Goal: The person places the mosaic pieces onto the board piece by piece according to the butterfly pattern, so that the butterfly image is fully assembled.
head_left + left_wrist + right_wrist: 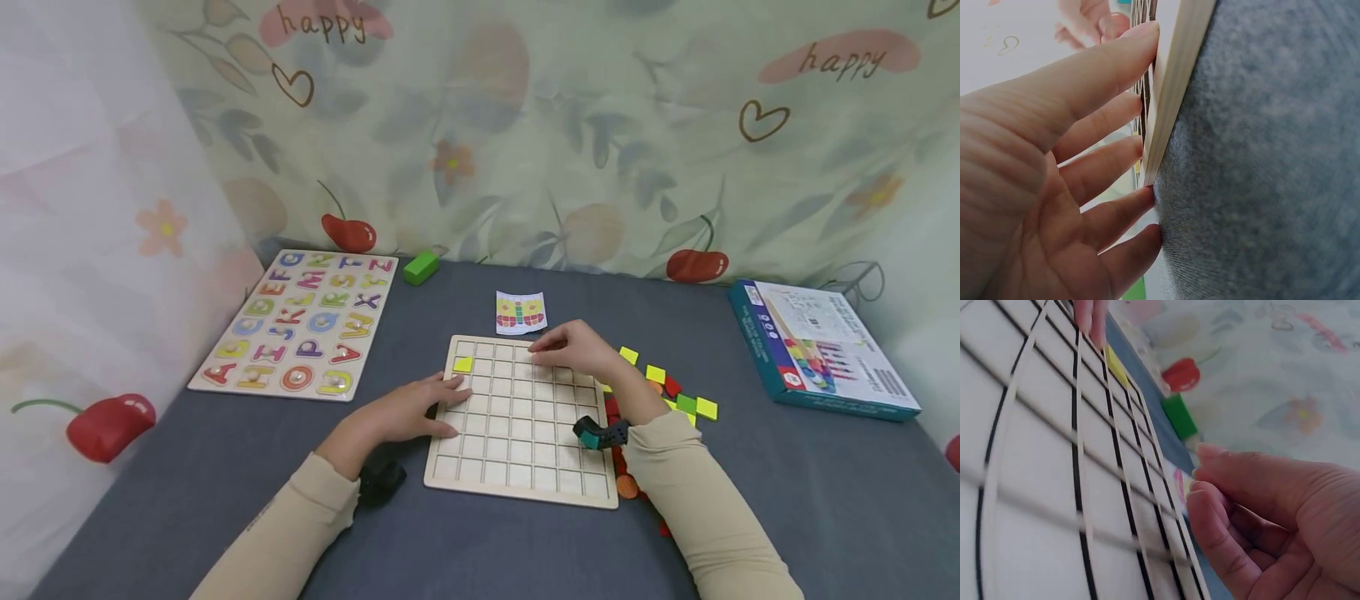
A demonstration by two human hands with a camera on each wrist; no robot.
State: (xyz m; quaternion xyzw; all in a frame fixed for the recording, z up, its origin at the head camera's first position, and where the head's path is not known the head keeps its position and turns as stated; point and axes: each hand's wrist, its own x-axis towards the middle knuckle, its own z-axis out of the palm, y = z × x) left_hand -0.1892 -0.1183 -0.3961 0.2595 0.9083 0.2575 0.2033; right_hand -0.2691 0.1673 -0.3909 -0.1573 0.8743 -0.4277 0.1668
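A wooden grid board [519,417] lies in front of me, with one yellow square tile [462,364] in a cell near its far left corner. My left hand [411,408] rests along the board's left edge; its thumb lies at the rim and its fingers are spread and gently bent. Over the far edge is my right hand [573,350], thumb and curled fingertips brought close together, with no tile visible between them. Just beyond the board lies a small picture card [521,313] with a butterfly pattern.
Several yellow, red, green and orange tiles [654,374] lie along the board's right side, partly hidden by the right arm. An alphabet puzzle board [300,325] is at the left, a green block [422,267] at the back, and a teal box [825,346] at the right.
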